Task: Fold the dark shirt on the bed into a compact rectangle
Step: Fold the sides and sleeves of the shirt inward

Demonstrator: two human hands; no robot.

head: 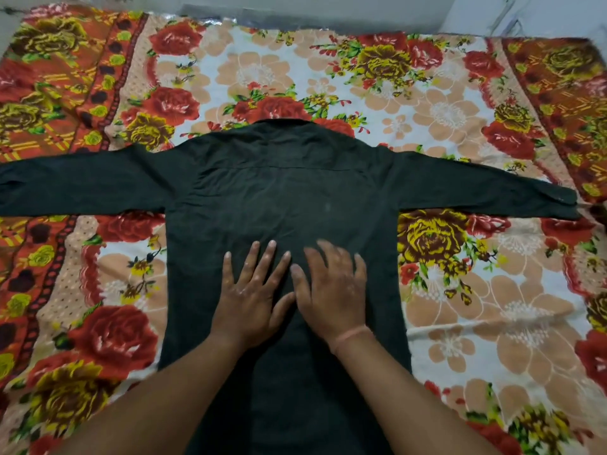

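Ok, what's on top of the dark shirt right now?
Only the left hand and right hand, flat, fingers spread, side by side midway down the dark shirt. Cloth beneath the palms and the bedsheet under it are covered.

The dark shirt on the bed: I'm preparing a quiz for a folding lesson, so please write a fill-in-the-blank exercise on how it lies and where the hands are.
1. The dark shirt lies on a bedsheet printed with ____.
2. Its collar points ____ from the person.
3. The left hand and right hand both press flat on the ____.
4. A pink band circles the ____ wrist.
Missing words: flowers; away; shirt; right.
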